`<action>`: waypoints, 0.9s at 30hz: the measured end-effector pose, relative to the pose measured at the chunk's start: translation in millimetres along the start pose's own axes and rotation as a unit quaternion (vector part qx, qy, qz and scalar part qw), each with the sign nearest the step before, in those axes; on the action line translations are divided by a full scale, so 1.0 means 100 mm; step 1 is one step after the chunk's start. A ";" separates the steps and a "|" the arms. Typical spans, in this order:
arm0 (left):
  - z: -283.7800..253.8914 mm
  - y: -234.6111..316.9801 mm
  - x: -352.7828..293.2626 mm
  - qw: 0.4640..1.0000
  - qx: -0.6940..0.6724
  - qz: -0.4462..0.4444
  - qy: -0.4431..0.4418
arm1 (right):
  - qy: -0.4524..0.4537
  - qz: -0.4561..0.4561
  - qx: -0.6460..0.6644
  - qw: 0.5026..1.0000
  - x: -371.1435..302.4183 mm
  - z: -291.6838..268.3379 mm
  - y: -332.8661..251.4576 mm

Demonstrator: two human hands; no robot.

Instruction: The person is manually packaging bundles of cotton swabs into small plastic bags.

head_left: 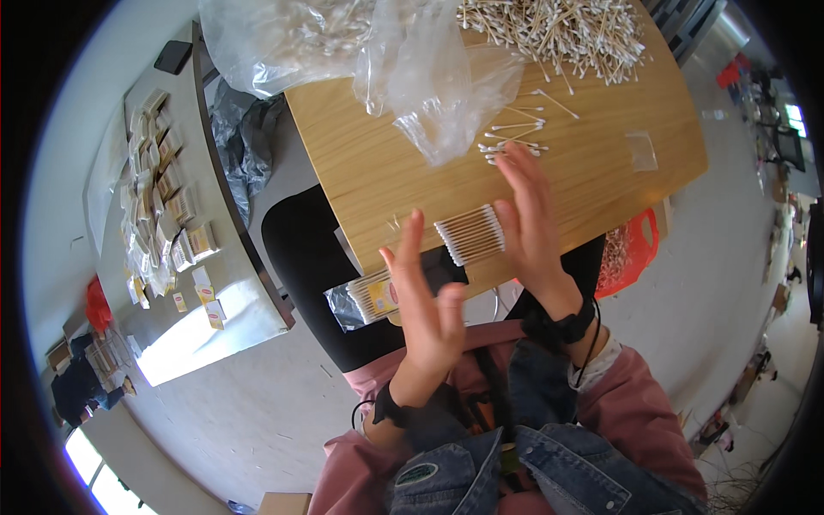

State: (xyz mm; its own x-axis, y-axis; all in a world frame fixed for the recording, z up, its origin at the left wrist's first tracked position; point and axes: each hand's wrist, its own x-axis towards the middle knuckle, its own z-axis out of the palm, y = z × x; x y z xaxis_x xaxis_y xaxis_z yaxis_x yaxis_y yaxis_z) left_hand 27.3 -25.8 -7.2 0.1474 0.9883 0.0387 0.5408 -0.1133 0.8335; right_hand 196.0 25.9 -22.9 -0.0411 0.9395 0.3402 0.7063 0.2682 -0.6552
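Note:
A neat row of cotton swabs (469, 236) lies side by side near the front edge of the wooden table. My right hand (532, 227) is at the row's right end, fingers stretched out; I cannot tell whether it touches the swab tips. To the left of the row is my left hand (425, 309), held upright with fingers and thumb apart and nothing in it. Partly behind it, at the table's front edge, a clear packet of cotton swabs (365, 296) with a yellow label shows. Several loose swabs (515, 137) are scattered beyond my right fingertips.
A large heap of cotton swabs (575, 34) covers the table's far right, with clear plastic bags (421, 77) beside it. Under the right edge is a red basket (635, 253) holding swabs. Many swab packs (163, 189) sit on a grey table at left, near a dark phone (173, 57).

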 end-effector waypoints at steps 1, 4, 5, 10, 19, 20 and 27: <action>0.00 -0.01 0.00 0.985 -0.154 -0.027 0.069 | -0.009 0.002 -0.017 1.000 0.02 0.09 -0.05; 0.07 -0.06 0.03 0.924 -0.343 -0.062 0.155 | -0.034 -0.006 -0.085 0.996 0.03 0.32 -0.09; 0.13 -0.08 0.05 0.905 -0.388 -0.073 0.160 | -0.051 -0.013 -0.135 0.989 0.02 0.37 -0.07; 0.35 -0.11 0.22 0.863 -0.479 -0.074 0.144 | -0.097 -0.030 -0.197 0.975 0.03 0.46 -0.07; 0.51 -0.11 0.22 0.849 -0.507 -0.037 0.144 | -0.122 -0.044 -0.175 0.976 0.05 0.45 -0.17; 0.51 -0.11 0.21 0.842 -0.516 -0.037 0.151 | -0.129 -0.058 -0.182 0.973 0.06 0.45 -0.18; 0.45 -0.12 0.02 0.815 -0.556 -0.040 0.155 | -0.139 -0.070 -0.126 0.980 -0.05 0.50 -0.21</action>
State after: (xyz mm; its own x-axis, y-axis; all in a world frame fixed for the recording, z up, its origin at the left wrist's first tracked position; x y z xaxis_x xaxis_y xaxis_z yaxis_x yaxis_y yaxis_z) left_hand 58.2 -26.6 -41.6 -0.1616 0.9858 -0.0462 -0.5732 -0.0556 0.8175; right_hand 145.5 25.8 -44.7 -0.3162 0.9284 0.1949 0.8307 0.3702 -0.4157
